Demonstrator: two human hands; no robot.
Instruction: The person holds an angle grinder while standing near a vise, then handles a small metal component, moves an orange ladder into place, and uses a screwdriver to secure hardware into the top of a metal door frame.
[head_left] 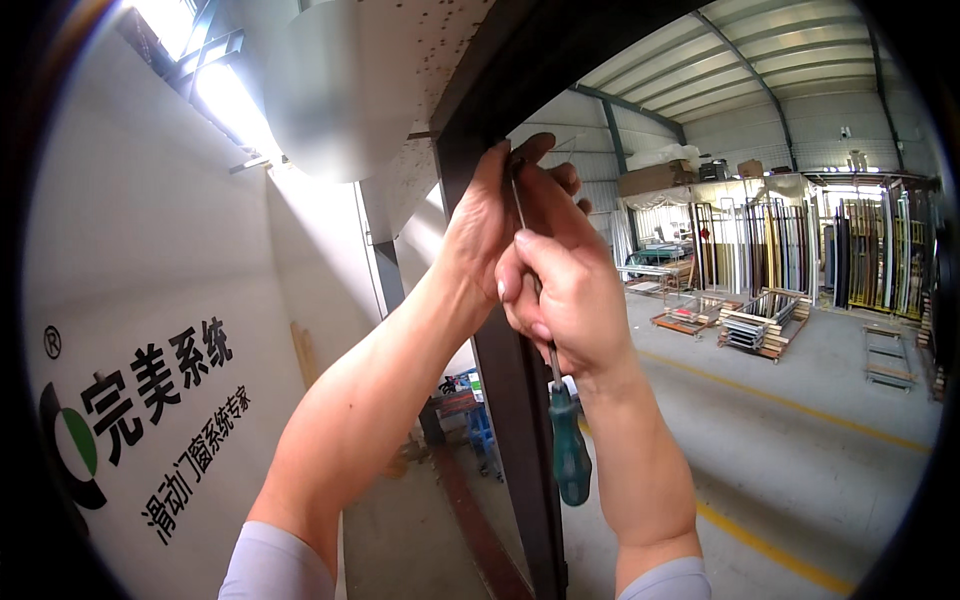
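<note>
A screwdriver (572,450) with a green handle hangs handle-down, its thin metal shaft pointing up. My right hand (570,290) is closed around the shaft, above the handle. Just above it, my left hand (482,215) is raised to the upper corner of a dark metal frame (520,400). The thumb and fingers of that hand curl around the screwdriver's upper end. A small dark thing shows there, too small to name. The exact contact of the tip with the frame is hidden by my fingers.
A white wall (170,250) with dark lettering stands on the left. A pale speckled panel (400,70) hangs overhead, close to the frame. Far right, racks of long profiles (760,250) and a low stack of frames (765,325) stand on the grey floor (780,470) with yellow lines.
</note>
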